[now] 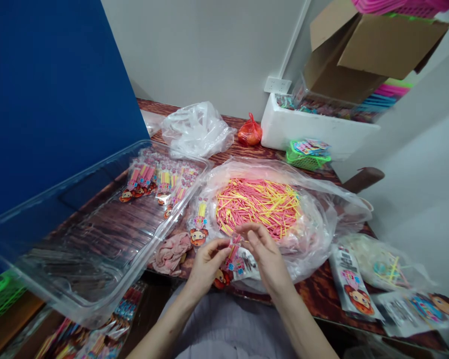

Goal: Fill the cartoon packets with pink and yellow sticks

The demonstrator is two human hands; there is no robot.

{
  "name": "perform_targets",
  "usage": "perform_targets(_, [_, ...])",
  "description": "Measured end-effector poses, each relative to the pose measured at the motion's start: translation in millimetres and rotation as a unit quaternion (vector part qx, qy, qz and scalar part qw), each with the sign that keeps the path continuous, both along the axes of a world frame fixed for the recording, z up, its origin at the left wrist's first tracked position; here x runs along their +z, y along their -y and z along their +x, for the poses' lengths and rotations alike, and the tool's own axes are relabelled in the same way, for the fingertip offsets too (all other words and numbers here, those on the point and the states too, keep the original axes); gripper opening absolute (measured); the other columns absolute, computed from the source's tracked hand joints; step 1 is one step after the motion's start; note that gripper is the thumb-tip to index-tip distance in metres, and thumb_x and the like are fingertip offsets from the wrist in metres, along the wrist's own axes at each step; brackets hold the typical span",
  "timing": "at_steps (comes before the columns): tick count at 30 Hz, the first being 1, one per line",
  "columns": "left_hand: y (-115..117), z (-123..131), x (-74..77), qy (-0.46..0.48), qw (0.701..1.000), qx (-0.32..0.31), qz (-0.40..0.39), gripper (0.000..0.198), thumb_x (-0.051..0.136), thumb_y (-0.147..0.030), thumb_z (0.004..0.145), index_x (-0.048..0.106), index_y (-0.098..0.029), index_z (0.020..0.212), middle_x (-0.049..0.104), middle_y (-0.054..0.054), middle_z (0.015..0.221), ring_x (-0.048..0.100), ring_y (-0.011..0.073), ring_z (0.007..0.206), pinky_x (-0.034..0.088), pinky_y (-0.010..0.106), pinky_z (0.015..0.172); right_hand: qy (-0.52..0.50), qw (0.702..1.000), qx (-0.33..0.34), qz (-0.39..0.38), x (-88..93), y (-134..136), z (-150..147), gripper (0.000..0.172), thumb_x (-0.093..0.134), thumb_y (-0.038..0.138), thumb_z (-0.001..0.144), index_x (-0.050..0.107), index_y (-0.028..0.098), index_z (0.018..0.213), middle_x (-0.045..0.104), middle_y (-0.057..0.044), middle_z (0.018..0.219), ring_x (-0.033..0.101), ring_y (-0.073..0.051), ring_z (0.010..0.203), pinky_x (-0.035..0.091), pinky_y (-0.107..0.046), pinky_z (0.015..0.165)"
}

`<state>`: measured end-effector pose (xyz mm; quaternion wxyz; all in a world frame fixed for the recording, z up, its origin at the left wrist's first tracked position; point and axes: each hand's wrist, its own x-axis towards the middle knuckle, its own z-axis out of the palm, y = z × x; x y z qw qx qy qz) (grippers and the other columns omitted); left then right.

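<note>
My left hand pinches the top of a small clear packet with pink sticks inside, near the table's front edge. Close on its right, my right hand has its fingers curled by the packet's upper end; whatever lies between its fingertips is too small to make out. Just beyond both hands, a large open plastic bag holds a heap of pink and yellow sticks. One filled packet with a cartoon face lies left of the heap. More printed packaging shows beneath my hands.
At left, a large clear bin holds filled packets. A pink cloth lies beside it. Behind are a white plastic bag, a red bag, a green basket and a foam box. Printed pouches lie at right.
</note>
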<state>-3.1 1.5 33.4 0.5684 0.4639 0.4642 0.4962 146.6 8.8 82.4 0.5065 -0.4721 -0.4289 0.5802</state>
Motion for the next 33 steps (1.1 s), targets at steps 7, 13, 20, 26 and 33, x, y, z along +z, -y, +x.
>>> perform_targets(7, [-7, -8, 3.6, -0.002, 1.0, 0.005, 0.0, 0.021, 0.067, -0.035, 0.078, 0.07, -0.016, 0.089, 0.069, 0.004, 0.086, 0.062, 0.0184, 0.081, 0.049, 0.027, 0.076, 0.125, 0.989, 0.031, 0.078, -0.8, 0, -1, 0.02, 0.056, 0.038, 0.09, 0.068, 0.024, 0.098, 0.067, -0.004, 0.104, 0.059, -0.021, 0.102, 0.044, -0.033, 0.088])
perform_targets(13, [-70, -40, -5.6, -0.074, 0.986, 0.137, 0.054, 0.032, 0.065, -0.04, 0.08, 0.066, -0.015, 0.101, 0.07, 0.005, 0.094, 0.065, 0.02, 0.086, 0.051, 0.031, 0.081, 0.014, 0.989, -0.147, -0.003, -19.0, -3, 37, 0.026, 0.066, 0.044, 0.08, 0.067, 0.02, 0.09, 0.07, -0.004, 0.09, 0.064, -0.02, 0.085, 0.048, -0.03, 0.073])
perform_targets(20, [-102, -38, -24.2, -0.383, 0.888, 0.216, 0.132, 0.052, 0.055, -0.029, 0.088, 0.045, -0.014, 0.136, 0.052, 0.018, 0.138, 0.045, 0.0336, 0.13, 0.034, 0.05, 0.109, 0.256, 0.961, -0.097, 0.044, -64.0, -10, 63, 0.018, 0.057, 0.036, 0.086, 0.065, 0.019, 0.083, 0.066, -0.004, 0.079, 0.06, -0.021, 0.077, 0.046, -0.033, 0.071])
perform_targets(26, [-44, -25, -15.5, -0.47, 0.839, 0.148, 0.23, 0.041, 0.05, -0.022, 0.092, 0.048, -0.016, 0.133, 0.042, 0.016, 0.145, 0.037, 0.0315, 0.135, 0.032, 0.053, 0.11, 0.61, 0.769, 0.024, 0.188, -69.9, -17, 18, 0.015, 0.05, 0.015, 0.09, 0.064, 0.018, 0.086, 0.061, -0.009, 0.09, 0.051, -0.024, 0.091, 0.039, -0.035, 0.081])
perform_targets(33, [15, -7, -18.8, -0.399, 0.872, 0.004, 0.283, 0.021, 0.046, -0.014, 0.093, 0.061, -0.018, 0.108, 0.061, 0.011, 0.113, 0.055, 0.0232, 0.108, 0.048, 0.041, 0.093, 0.755, 0.626, 0.053, 0.189, -69.8, -33, -11, 0.014, 0.051, 0.014, 0.088, 0.062, 0.014, 0.095, 0.059, -0.013, 0.095, 0.047, -0.028, 0.092, 0.034, -0.039, 0.078])
